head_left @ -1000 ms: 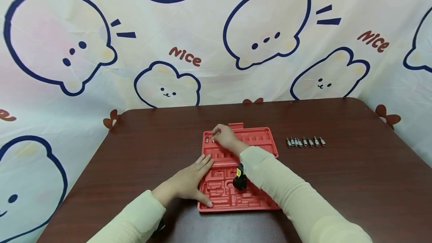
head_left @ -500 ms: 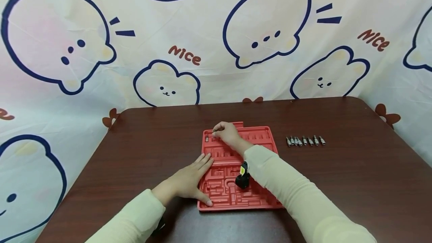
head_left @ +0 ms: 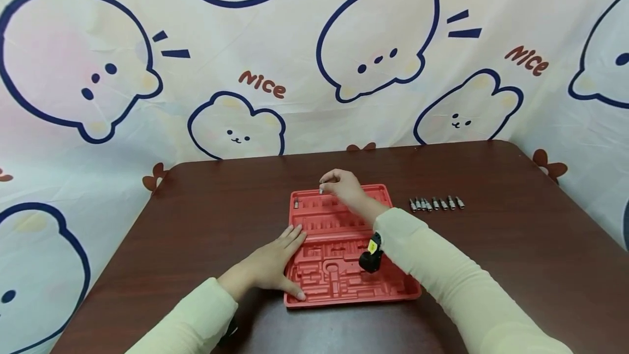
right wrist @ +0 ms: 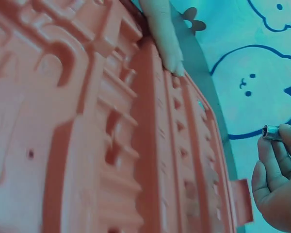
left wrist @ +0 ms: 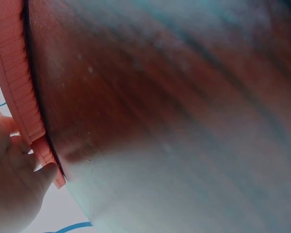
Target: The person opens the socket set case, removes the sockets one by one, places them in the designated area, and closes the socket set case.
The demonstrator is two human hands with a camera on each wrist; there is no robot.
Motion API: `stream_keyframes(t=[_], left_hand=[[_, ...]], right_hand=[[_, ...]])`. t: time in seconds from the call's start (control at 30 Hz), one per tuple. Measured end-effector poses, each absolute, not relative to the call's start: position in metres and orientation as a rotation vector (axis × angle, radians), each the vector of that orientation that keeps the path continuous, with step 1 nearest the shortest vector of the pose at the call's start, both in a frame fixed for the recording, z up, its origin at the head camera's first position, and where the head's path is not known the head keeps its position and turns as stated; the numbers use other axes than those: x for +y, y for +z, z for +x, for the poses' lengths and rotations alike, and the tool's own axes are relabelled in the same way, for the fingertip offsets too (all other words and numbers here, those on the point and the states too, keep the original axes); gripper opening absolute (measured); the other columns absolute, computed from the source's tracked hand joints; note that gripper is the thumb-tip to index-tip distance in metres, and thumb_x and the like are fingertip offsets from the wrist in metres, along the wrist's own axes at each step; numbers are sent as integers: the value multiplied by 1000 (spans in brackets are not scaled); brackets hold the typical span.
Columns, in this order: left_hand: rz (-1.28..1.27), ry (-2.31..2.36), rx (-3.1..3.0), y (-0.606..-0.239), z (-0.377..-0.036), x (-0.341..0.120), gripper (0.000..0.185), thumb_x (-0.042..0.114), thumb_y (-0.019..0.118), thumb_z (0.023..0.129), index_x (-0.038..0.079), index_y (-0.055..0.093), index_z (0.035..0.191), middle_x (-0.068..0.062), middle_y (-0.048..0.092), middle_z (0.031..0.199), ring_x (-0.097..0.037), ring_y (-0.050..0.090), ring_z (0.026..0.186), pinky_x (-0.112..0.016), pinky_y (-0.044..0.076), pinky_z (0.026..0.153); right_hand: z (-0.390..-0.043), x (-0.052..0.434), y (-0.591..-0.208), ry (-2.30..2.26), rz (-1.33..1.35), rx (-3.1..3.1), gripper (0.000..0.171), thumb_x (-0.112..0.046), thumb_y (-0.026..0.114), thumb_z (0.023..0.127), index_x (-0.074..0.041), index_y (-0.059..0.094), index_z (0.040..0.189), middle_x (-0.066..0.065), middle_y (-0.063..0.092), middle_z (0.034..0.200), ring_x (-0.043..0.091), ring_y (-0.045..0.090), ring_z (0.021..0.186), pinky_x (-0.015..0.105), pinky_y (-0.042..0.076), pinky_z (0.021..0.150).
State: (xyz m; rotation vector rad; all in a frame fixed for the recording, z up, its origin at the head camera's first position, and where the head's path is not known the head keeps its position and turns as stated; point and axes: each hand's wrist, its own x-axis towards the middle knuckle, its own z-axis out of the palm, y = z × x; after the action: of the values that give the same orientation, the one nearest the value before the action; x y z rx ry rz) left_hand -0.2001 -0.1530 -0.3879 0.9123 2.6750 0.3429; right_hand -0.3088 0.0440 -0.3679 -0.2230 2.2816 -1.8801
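An unfolded red plastic tool case [head_left: 334, 238] with moulded slots lies on the table. Between thumb and fingertips, my right hand [head_left: 346, 187] pinches a small silver socket [right wrist: 271, 132] above the case's far edge; its hollow end shows in the right wrist view. Another metal socket [head_left: 296, 203] sits in a slot at the case's far left corner. Fingers spread and straight, my left hand [head_left: 270, 266] rests on the case's left edge, with the thumb near the front corner. The left wrist view catches part of that hand beside the red case wall [left wrist: 14, 73].
Several silver sockets [head_left: 435, 204] stand in a row on the dark wooden table [head_left: 221, 206], right of the case. A black wrist camera [head_left: 371, 258] hangs under the right sleeve, over the case. Behind the table hangs a printed cloth [head_left: 304, 59].
My right hand has risen from the slots near the far left corner and moved right, carrying the socket. The left hand stays on the case edge. The head view has shifted slightly.
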Motion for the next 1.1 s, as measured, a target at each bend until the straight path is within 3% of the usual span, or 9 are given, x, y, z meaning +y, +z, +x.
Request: stream_keyframes(t=[0.43, 0.67, 0.9, 1.1], left_hand=[[918, 360, 2682, -389, -198, -155, 116, 71, 59, 54, 5, 15, 138, -12, 8, 143, -25, 3, 129, -42, 24, 96], [929, 362, 2682, -389, -198, -155, 116, 70, 59, 54, 5, 14, 138, -12, 7, 143, -26, 3, 129, -42, 24, 96], [908, 369, 2673, -390, -197, -154, 116, 71, 59, 53, 5, 15, 138, -11, 8, 143, -25, 3, 129, -43, 26, 95], [913, 370, 2685, -390, -197, -154, 116, 71, 59, 53, 5, 15, 138, -12, 9, 143, -25, 4, 129, -43, 26, 95]], right_hand=[[-296, 94, -350, -1928, -162, 2278, 24, -6, 55, 84, 6, 53, 105, 14, 54, 97, 25, 52, 91, 42, 39, 84], [-289, 126, -347, -1929, -99, 2271, 28, -6, 52, 86, 8, 49, 110, 11, 55, 92, 28, 52, 92, 45, 36, 86], [-284, 163, -352, -1914, -86, 2309, 34, -10, 53, 86, 9, 47, 113, 13, 53, 99, 17, 54, 86, 45, 35, 88], [-276, 199, -353, -1956, -63, 2295, 33, -12, 55, 85, 8, 48, 110, 2, 58, 89, 7, 57, 77, 42, 39, 84]])
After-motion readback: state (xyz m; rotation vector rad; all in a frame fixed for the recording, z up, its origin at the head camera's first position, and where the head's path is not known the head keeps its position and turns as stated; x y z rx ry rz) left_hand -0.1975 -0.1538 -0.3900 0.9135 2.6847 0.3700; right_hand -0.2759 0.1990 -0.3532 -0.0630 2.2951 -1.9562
